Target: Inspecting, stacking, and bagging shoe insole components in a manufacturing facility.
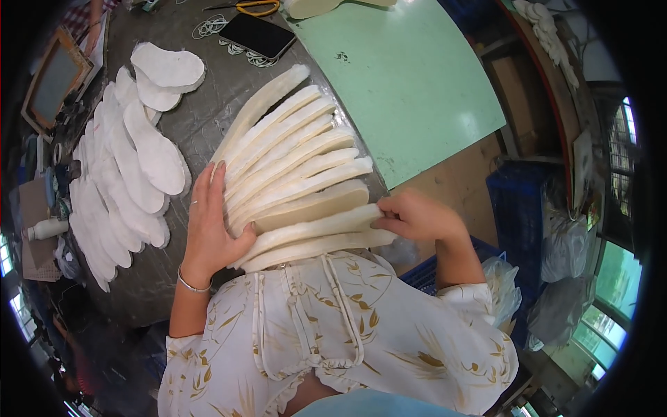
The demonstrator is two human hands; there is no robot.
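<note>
A fanned stack of cream, foot-shaped insoles (pixel 292 167) stands on edge against my chest on the grey table (pixel 201 118). My left hand (pixel 208 226) lies flat against the left end of the stack, fingers spread and pressing on it. At the right end my right hand (pixel 420 217) pinches the tips of the nearest insoles. A bracelet sits on my left wrist and a ring on one finger.
White insoles (pixel 132 167) lie in overlapping rows along the table's left side. A black phone (pixel 258 35), white cords and yellow-handled scissors (pixel 257 7) lie at the far end. A green board (pixel 403 83) covers the right. Blue crates (pixel 517 201) stand below right.
</note>
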